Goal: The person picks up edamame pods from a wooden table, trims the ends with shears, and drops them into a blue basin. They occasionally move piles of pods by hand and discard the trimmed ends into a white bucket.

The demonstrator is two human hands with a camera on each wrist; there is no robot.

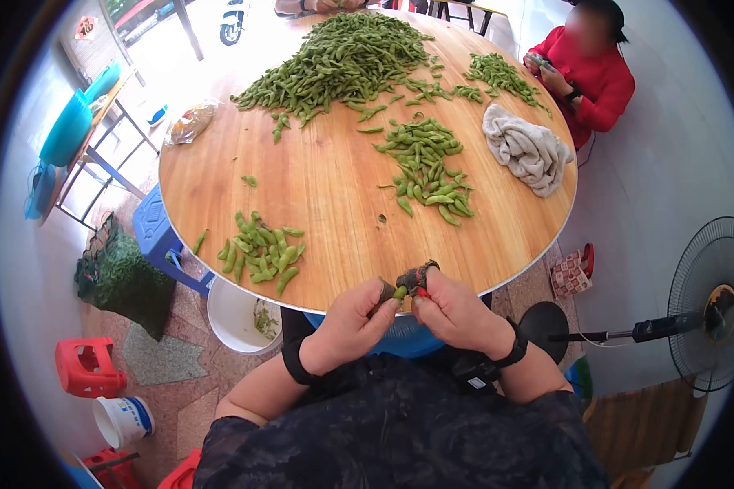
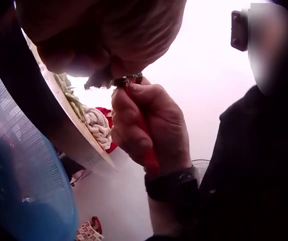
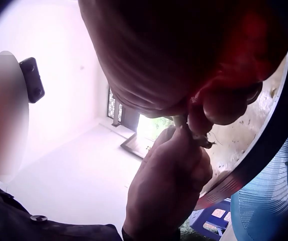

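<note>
Both hands meet just over the near edge of the round wooden table (image 1: 318, 196). My left hand (image 1: 352, 319) pinches a green soybean pod (image 1: 400, 292) between thumb and forefinger. Facing it, my right hand (image 1: 467, 316) grips a slim red thing (image 2: 151, 158) lying along its palm, with its fingertips close to the pod. Its kind is mostly hidden by the fingers. Dark, rough wraps (image 1: 416, 277) cover fingertips on both hands. Beneath the hands, a blue mesh basket (image 2: 31, 170) sits below the table edge. A small pile of pods (image 1: 257, 248) lies left of the hands.
A large pod heap (image 1: 342, 61), a middle pile (image 1: 424, 167) and a crumpled cloth (image 1: 526, 147) lie on the table. A person in red (image 1: 599, 85) sits at the right. A white bucket (image 1: 245, 318), blue stool (image 1: 156, 232) and standing fan (image 1: 709, 306) flank the table.
</note>
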